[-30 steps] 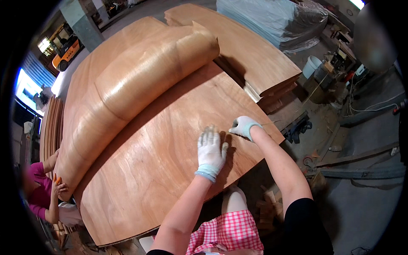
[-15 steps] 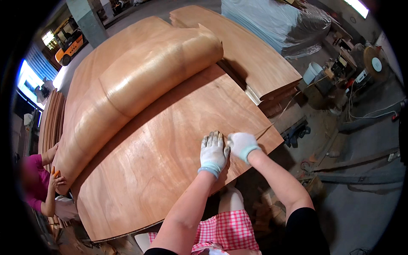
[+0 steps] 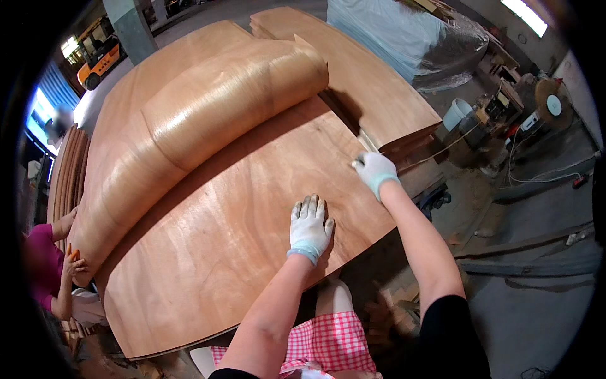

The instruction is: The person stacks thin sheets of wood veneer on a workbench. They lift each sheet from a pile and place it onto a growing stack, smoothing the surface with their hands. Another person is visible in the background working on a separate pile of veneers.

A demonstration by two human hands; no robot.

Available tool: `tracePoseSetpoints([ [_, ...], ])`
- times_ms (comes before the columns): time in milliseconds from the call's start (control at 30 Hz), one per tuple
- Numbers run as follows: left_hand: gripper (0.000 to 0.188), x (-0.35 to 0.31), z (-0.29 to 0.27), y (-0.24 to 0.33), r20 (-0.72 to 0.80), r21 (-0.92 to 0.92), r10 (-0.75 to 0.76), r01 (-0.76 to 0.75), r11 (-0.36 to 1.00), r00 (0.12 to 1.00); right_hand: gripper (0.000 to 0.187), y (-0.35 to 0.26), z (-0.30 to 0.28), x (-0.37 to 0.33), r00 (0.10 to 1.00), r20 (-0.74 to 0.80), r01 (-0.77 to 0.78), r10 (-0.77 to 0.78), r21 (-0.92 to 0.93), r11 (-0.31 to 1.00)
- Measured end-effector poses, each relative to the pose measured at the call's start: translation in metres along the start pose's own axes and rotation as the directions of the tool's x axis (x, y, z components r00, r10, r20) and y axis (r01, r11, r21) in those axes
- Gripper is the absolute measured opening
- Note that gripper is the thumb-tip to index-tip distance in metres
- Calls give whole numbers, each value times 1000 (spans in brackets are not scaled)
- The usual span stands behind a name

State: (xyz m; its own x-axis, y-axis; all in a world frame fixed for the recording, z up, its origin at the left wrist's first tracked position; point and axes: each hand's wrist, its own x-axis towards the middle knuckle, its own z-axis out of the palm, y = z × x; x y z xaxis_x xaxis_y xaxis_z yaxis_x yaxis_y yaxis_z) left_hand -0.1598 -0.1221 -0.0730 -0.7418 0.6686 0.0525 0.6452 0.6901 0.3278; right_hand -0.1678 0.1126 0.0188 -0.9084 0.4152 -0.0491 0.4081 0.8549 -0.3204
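Your left hand [image 3: 309, 226] lies flat, fingers spread, on the veneer sheet [image 3: 240, 215] near its front edge. Your right hand [image 3: 374, 172] pinches that sheet's far right edge, well apart from the left

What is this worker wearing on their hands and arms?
Both the left hand and the right hand wear white knit gloves with light blue-green cuffs and grubby, darkened fingertips. The forearms are bare. A short black sleeve shows on the right upper arm.
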Motion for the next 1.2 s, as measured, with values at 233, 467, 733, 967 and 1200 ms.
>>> tracePoseSetpoints([
  [233, 74, -22, -31, -20, -111, -107, -184, 173, 979, 977, 29, -22, -48, -173, 982, 180, -10, -53, 331, 944],
  [467, 62, -129, -54, -11, 375, -926, -116, 377, -9, 920, 25, -56, -18, -240, 992, 115, -21, -58, 592, 806],
  [733, 47, -188, -97, 16, 477, -836, -232, 357, -416, 848, 23, -91, -2, -272, 986, 114, 58, -124, 462, 885],
  [967, 28, -231, -97, 0, 506, -770, -227, 316, -555, 832, 26, -136, -6, -301, 956, 223, 66, -193, 476, 877],
  [1200, 21, -287, -126, -43, 468, -825, -403, 225, -518, 787, 24, -198, 9, -319, 889, 372, 64, -267, 476, 877],
])
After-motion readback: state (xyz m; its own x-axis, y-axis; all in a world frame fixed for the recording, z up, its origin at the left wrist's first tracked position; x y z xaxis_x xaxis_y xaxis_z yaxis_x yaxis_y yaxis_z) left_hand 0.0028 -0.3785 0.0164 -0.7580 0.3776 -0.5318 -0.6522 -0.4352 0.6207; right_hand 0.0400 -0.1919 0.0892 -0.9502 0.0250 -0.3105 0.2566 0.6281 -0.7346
